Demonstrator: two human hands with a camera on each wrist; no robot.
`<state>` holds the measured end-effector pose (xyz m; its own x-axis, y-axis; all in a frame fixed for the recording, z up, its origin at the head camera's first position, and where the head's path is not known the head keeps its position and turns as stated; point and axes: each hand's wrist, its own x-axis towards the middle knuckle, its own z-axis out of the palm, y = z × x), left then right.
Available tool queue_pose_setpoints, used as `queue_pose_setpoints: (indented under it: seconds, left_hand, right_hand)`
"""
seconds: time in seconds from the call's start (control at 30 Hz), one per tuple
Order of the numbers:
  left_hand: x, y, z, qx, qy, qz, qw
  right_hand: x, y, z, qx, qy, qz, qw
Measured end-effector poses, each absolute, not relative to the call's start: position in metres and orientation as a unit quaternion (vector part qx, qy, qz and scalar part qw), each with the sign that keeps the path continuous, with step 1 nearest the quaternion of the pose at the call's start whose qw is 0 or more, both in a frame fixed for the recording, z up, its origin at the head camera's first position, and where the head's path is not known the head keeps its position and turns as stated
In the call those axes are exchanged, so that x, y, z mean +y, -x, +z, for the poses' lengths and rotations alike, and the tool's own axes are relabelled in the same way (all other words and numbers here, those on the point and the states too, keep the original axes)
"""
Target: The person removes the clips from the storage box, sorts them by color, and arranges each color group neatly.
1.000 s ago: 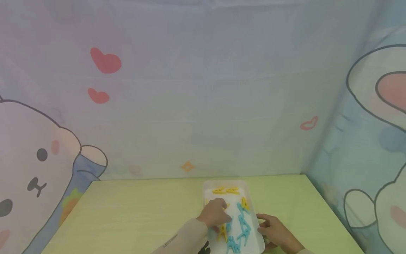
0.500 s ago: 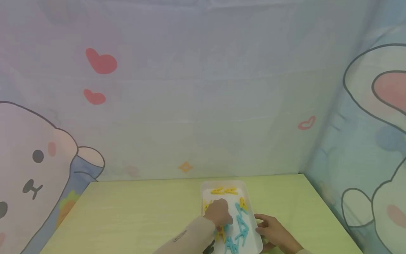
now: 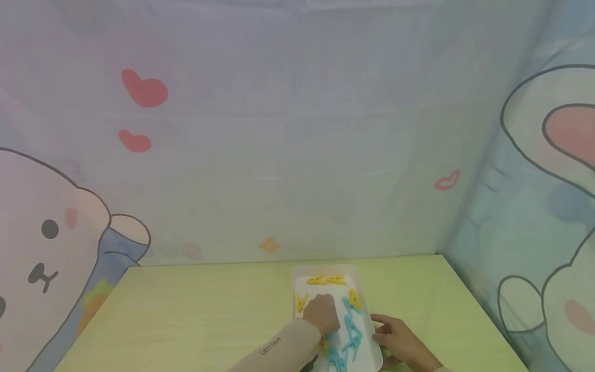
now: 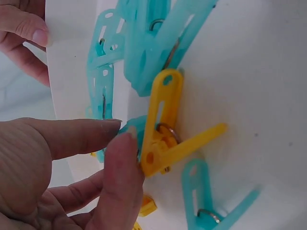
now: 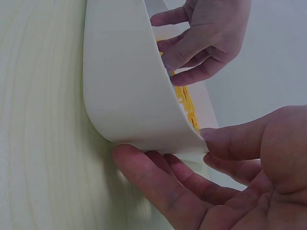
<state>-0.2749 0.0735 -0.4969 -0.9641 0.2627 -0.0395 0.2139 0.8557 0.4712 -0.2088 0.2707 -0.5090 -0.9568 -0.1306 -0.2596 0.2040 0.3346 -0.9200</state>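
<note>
Pegs (image 3: 346,330), yellow and blue, all lie mixed in the tray (image 3: 297,289). Left hand (image 3: 322,314) pinches a yellow peg (image 4: 160,129). Right hand (image 3: 395,338) grips the tray's rim.

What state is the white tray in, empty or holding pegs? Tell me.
Holding pegs. The white tray holds yellow pegs and blue pegs, loose and overlapping.
</note>
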Motion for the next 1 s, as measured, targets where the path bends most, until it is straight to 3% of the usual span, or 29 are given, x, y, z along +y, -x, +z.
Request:
queue_pose_setpoints:
  seconds: [0.33, 0.67, 1.0]
  left_hand:
    - [0.07, 0.277, -0.497, 0.957, -0.094, 0.26, 0.084]
    - [0.057, 0.277, -0.483, 0.952, -0.108, 0.275, 0.082]
    - [0.036, 0.283, -0.477, 0.896, -0.114, 0.412, 0.119]
  right_hand:
    - [0.271, 0.207, -0.509, 0.802, -0.022, -0.578, 0.147]
    - [0.264, 0.212, -0.51, 0.818, -0.043, -0.558, 0.133]
    - [0.266, 0.211, -0.512, 0.818, -0.051, -0.557, 0.136]
